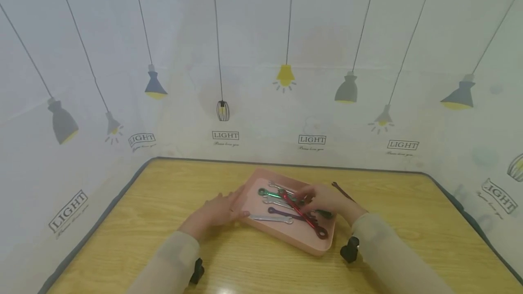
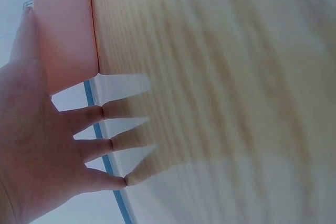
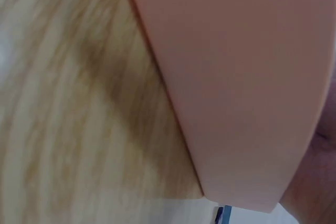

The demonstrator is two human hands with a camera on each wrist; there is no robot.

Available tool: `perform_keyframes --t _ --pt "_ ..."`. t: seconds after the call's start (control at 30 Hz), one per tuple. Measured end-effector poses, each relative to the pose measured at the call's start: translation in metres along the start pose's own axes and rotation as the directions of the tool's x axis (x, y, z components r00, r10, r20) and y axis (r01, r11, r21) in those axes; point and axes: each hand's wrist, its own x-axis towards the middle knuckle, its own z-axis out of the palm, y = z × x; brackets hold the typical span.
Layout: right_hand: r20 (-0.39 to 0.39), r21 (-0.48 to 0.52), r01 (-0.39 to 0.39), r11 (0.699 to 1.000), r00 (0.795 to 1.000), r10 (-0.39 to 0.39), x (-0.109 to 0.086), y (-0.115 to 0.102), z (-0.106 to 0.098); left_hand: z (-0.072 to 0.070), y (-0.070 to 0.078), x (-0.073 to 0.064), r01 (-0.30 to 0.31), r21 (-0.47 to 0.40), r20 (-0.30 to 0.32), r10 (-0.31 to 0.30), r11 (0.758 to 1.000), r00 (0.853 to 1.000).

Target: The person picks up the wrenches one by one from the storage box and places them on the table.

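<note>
Left hand lay spread against tray | right hand: grip undeterminable | red wrench overlapped purple wrench: judged snag risk on lifting

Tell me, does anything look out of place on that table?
Yes: one dark wrench lies on the table outside the pink tray, just beyond the right hand. It looks stray because the other wrenches lie inside the tray.
</note>
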Motion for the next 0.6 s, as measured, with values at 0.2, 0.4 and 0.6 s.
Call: perform_keyframes --t 0.2,0.4,0.6 --pt "-0.010 0.003 -0.029 1.000 1.000 0.029 0.001 0.001 0.005 0.001 0.000 -0.001 -0.004 0.005 -0.011 0.004 1.000 1.000" --pt "-0.015 -0.065 -0.073 0.995 0.997 0.072 0.001 0.002 0.009 0.000 0.002 -0.002 0.002 0.002 -0.013 -0.002 1.000 1.000" --pt "-0.031 -0.105 -0.082 0.991 0.996 0.079 0.001 0.003 0.011 0.001 0.002 -0.002 0.007 0.003 -0.018 -0.007 1.000 1.000"
